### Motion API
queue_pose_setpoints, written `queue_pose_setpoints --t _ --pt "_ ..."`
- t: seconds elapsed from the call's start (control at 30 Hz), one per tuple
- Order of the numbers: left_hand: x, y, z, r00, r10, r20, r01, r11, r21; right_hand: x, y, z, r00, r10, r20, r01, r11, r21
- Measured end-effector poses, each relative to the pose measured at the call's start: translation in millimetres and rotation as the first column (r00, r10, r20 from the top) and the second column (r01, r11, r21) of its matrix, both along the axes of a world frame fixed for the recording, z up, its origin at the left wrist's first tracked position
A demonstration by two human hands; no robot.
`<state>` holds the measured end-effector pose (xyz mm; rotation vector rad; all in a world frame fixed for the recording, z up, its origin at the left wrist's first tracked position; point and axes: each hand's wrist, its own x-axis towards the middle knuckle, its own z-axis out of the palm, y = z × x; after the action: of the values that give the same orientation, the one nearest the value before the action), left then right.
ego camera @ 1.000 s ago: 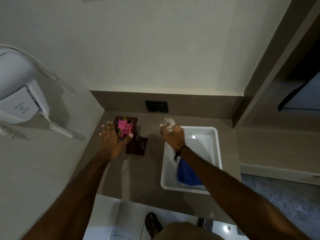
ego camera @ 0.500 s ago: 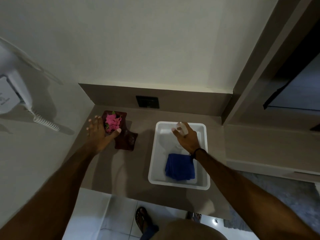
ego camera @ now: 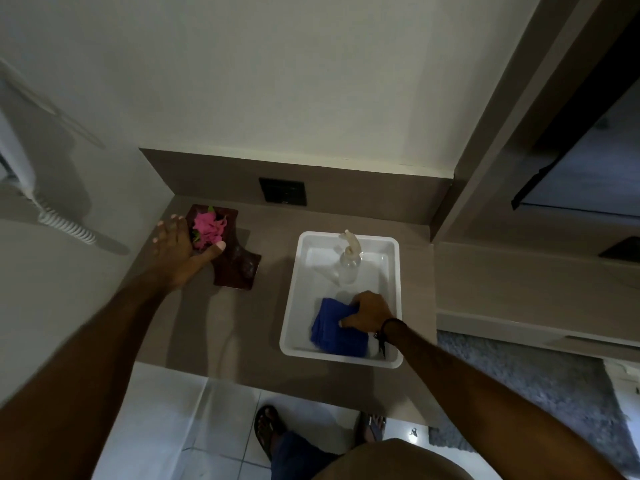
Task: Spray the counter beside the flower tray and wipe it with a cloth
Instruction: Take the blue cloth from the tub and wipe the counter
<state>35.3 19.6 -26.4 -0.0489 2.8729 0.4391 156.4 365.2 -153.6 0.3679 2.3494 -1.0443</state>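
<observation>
A dark brown flower tray (ego camera: pixel 239 268) with pink flowers (ego camera: pixel 207 230) lies at the back left of the brown counter (ego camera: pixel 225 334). My left hand (ego camera: pixel 176 251) rests flat on the tray's left edge, thumb over it. A white tub (ego camera: pixel 294 306) sits to the right on the counter. Inside it a clear spray bottle (ego camera: pixel 349 258) stands upright at the far end. A folded blue cloth (ego camera: pixel 332 330) lies at the near end, and my right hand (ego camera: pixel 369 311) is closed on its right edge.
A black wall socket (ego camera: pixel 282 191) sits in the backsplash behind the counter. A wall-mounted hair dryer with a coiled cord (ego camera: pixel 65 226) hangs on the left wall. A wooden frame (ego camera: pixel 485 168) bounds the counter on the right. My feet (ego camera: pixel 270 431) stand on the tiled floor below.
My right hand carried the spray bottle into the tub, let it go standing at the far end, then dropped back onto the blue cloth. My left hand stayed on the flower tray.
</observation>
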Motion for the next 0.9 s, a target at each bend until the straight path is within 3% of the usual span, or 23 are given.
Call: queue_pose_setpoints --t 0.17,0.3,0.4,0.53,0.67,0.77,0.9 --pt "3.0 2.9 5.5 1.0 -0.007 0.001 0.007 1.0 -0.01 -13.7 -27.4 28.9 0.985 -0.17 0.045 0.175 0.927 -0.333" --pt "4.8 6.8 11.9 1.0 -0.006 0.029 0.007 0.999 -0.032 -34.9 -72.0 52.1 0.875 -0.482 0.048 0.429 0.724 -0.54" --pt "7.2 10.1 16.7 0.999 -0.001 0.039 0.001 1.0 -0.022 -61.8 -110.6 74.3 0.819 -0.565 0.102 0.499 0.613 -0.613" --pt "8.5 10.3 18.6 1.0 -0.002 -0.005 0.002 1.0 -0.008 -92.5 -161.9 94.2 0.815 -0.579 -0.021 0.448 0.652 -0.612" --pt "6.4 7.1 11.0 0.998 -0.028 -0.064 0.027 1.0 -0.017 -101.1 -194.9 88.2 0.812 -0.583 -0.007 0.437 0.617 -0.655" --pt "3.3 4.6 2.3 0.995 -0.003 -0.096 0.005 1.0 0.021 -100.4 -207.3 69.8 0.857 -0.515 0.0 0.422 0.701 -0.575" --pt "2.0 -1.1 -8.0 0.997 -0.003 -0.077 0.008 0.998 0.057 -102.8 -215.0 41.8 0.877 -0.466 -0.114 0.4 0.842 -0.363"
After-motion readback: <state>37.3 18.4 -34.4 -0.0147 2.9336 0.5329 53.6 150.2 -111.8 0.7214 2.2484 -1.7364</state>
